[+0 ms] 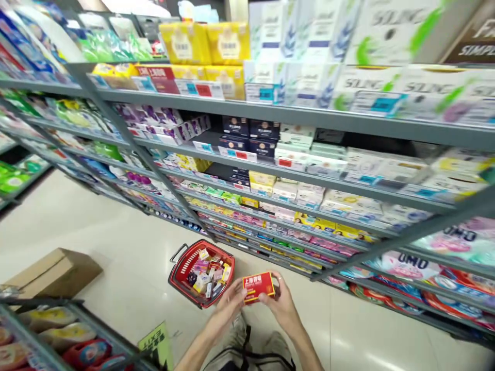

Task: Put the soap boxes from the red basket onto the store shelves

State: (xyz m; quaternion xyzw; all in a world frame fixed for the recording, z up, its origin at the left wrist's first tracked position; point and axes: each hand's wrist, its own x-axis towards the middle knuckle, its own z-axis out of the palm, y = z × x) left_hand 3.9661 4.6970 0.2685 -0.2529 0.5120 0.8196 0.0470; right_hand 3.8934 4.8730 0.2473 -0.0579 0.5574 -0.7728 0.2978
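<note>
Grips a box (257, 287) with left hand (231, 299) and right hand (283, 299), one at each end, just right of the basket (189, 262) in view. Holds thumbs (264, 297) low, perhaps to leave the printed face (253, 282) readable. Has the basket, loaded with jumbled packs (209, 277), on the floor (135, 252), apparently to free both hands.

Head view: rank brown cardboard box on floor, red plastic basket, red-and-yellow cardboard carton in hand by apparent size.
1. Cardboard box and basket: too alike in apparent size to rank.
2. Red-and-yellow carton: clearly smallest, though held nearer the camera.
</note>
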